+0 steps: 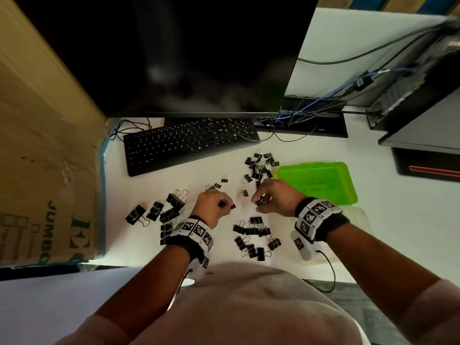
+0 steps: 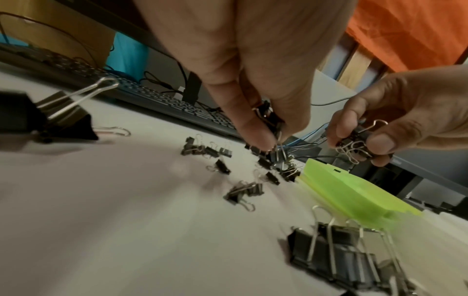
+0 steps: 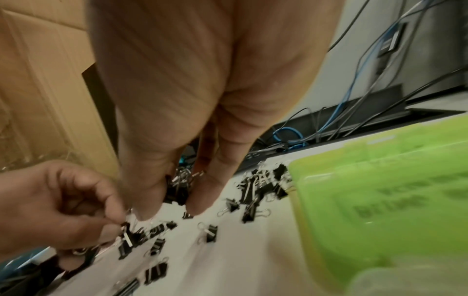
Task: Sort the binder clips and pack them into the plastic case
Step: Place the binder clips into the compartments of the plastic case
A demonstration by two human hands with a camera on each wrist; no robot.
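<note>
Black binder clips lie in groups on the white desk: large clips (image 1: 159,211) at the left, medium clips (image 1: 254,239) near me, small clips (image 1: 260,165) heaped beside the closed green plastic case (image 1: 321,183). My left hand (image 1: 215,204) pinches small clips (image 2: 268,120) between thumb and fingers, just above the desk. To its right, my right hand (image 1: 272,197) grips a bunch of small clips (image 2: 354,144) in curled fingers. In the right wrist view that bunch (image 3: 177,188) shows between thumb and fingers, with the case (image 3: 385,200) close at the right.
A black keyboard (image 1: 189,143) and a dark monitor (image 1: 174,58) stand behind the clips. A cardboard box (image 1: 44,158) walls the left side. Cables (image 1: 311,113) and computer units (image 1: 423,135) fill the back right. A clear lid or tray (image 1: 358,220) lies under my right wrist.
</note>
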